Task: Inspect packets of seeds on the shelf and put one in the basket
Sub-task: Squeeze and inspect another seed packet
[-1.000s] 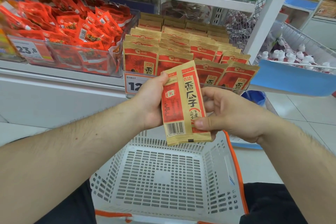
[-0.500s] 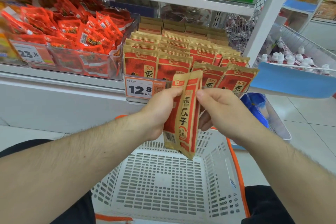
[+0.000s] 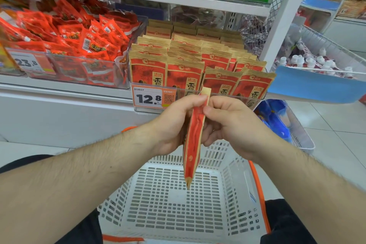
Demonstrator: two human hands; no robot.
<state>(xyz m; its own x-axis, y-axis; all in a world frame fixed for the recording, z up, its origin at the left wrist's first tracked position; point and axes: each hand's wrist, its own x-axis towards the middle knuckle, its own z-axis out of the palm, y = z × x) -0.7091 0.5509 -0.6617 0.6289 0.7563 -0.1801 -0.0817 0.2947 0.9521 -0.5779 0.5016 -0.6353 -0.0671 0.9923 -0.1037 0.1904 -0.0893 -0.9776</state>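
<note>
Packet (image 3: 195,134) turned edge-on — pinched between left hand (image 3: 174,125) and right hand (image 3: 231,125) | above basket (image 3: 233,194)

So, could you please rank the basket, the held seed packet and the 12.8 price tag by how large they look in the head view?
1. The basket, largest by far.
2. The seed packet, seen edge-on, so narrow.
3. The price tag; it covers about as much as the packet and sits farther off, so these two are unsure.
</note>
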